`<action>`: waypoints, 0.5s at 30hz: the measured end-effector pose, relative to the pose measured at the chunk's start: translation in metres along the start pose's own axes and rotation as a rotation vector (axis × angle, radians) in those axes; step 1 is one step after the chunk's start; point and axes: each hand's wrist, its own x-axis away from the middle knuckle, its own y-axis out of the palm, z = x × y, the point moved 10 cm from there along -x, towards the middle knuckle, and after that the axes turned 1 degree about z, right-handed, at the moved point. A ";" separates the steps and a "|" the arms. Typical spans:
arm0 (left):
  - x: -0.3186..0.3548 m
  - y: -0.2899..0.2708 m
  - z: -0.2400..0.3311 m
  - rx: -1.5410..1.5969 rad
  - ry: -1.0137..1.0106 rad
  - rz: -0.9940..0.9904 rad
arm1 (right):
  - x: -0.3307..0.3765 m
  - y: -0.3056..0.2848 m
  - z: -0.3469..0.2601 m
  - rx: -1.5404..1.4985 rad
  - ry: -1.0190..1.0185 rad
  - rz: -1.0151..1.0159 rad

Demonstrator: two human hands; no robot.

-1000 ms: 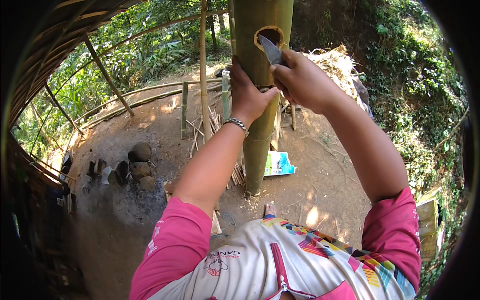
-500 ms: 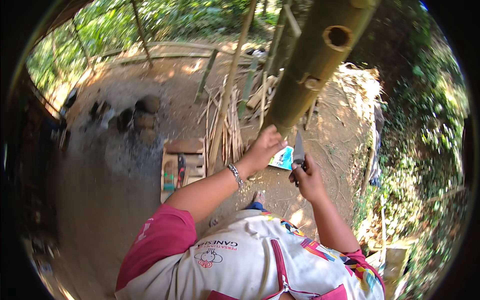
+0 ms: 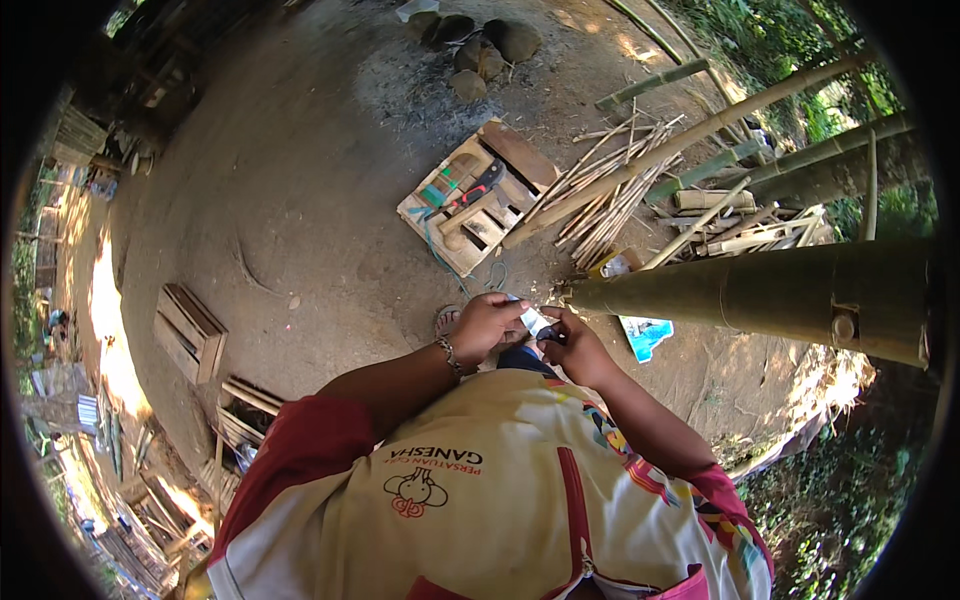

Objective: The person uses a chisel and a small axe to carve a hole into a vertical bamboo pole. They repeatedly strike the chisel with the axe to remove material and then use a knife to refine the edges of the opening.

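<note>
Close in front of my shirt, both my hands meet at a small knife with a bright blade (image 3: pixel 533 320) and a dark handle. My right hand (image 3: pixel 577 347) is closed around the handle. The fingers of my left hand (image 3: pixel 485 328), below a chain bracelet, pinch the blade's far end; its tip is hidden there. Just right of the hands, the end of a thick green bamboo pole (image 3: pixel 720 294) stands apart from them. A blue and white packet (image 3: pixel 646 336) lies on the ground below the pole.
Ahead lies a wooden pallet (image 3: pixel 466 258) with a red and black saw (image 3: pixel 478 188) and green items on it. Thin sticks (image 3: pixel 612 212) are heaped beside it. Blackened stones (image 3: pixel 478 57) stand farther off, and a wooden crate (image 3: pixel 190 335) sits to the left.
My view has turned left, swinging the scene around. Both hands have drawn in toward my body. My left hand has left the bamboo's end and taken hold of the knife blade.
</note>
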 end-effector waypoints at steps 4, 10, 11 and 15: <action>0.014 -0.030 -0.005 0.176 0.123 0.206 | -0.034 0.014 0.000 0.108 -0.072 -0.218; 0.033 -0.079 -0.025 0.186 0.121 0.464 | -0.060 0.046 -0.008 0.711 -0.096 -0.355; 0.036 -0.086 -0.026 0.219 0.119 0.499 | -0.067 0.050 -0.002 0.689 -0.105 -0.346; 0.023 -0.151 -0.048 0.124 0.048 0.629 | -0.129 0.044 0.056 0.577 0.060 -0.212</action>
